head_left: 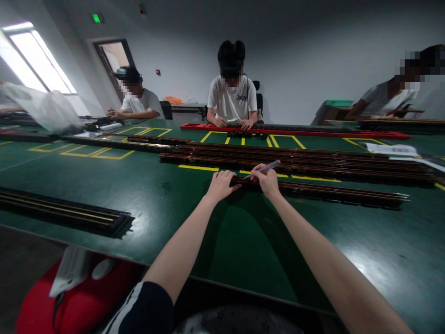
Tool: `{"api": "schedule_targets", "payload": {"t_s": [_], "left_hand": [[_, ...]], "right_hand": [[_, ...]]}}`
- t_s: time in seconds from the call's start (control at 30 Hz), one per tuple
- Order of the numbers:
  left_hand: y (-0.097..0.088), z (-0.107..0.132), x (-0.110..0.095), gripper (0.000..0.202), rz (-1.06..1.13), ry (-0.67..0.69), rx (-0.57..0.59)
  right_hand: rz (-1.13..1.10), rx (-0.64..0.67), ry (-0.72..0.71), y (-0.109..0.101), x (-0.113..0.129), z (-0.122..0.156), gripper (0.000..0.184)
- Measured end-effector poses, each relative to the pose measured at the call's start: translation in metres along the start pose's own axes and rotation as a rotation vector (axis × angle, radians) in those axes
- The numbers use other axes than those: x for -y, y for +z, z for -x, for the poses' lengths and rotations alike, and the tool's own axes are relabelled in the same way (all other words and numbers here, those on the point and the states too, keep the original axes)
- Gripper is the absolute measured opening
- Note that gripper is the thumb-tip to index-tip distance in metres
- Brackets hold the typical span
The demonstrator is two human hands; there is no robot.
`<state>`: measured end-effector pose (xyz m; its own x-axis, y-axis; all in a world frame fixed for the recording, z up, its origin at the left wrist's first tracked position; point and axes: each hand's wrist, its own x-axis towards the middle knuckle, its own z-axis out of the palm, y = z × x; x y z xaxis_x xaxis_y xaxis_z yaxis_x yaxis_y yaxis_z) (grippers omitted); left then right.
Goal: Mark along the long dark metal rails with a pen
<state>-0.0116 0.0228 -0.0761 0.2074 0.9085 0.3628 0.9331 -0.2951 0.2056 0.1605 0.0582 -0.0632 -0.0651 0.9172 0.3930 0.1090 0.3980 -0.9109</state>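
Observation:
My left hand (221, 185) grips the left end of a long dark strip bundle (323, 191), with fingers over the top and the thumb along the near side. Pinched in my right hand (266, 180) is a slim pen-like tool (273, 164) with a clear, purplish handle. Its thin tip points down and left to the strip close to my left fingers; whether it touches cannot be made out. The bundle runs off to the right across the green table (167, 204). Just beyond it lies a wider stack of similar dark, copper-edged strips (313, 162).
Another dark strip bundle (62, 211) lies at the near left. Across the table, a person (232, 99) works at a long red tray (313, 131). Other people sit at far left and right. White papers (392, 149) and a plastic bag (52, 111) rest on the table.

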Motion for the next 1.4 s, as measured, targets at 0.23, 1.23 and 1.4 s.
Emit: {"api": "schedule_targets", "payload": {"t_s": [0.23, 1.23, 1.4], "left_hand": [[0.0007, -0.0005, -0.003, 0.032, -0.033, -0.004, -0.014], [0.003, 0.0012, -0.0012, 0.034, -0.05, 0.001, -0.08], [0.0046, 0.0015, -0.0002, 0.033, -0.054, 0.008, -0.094]], "right_hand": [[-0.007, -0.014, -0.01, -0.0005, -0.0004, 0.0001, 0.015], [-0.007, -0.023, -0.021, 0.0, -0.0032, -0.0002, 0.013], [-0.024, -0.027, -0.021, 0.0005, -0.0072, -0.002, 0.012]]}}
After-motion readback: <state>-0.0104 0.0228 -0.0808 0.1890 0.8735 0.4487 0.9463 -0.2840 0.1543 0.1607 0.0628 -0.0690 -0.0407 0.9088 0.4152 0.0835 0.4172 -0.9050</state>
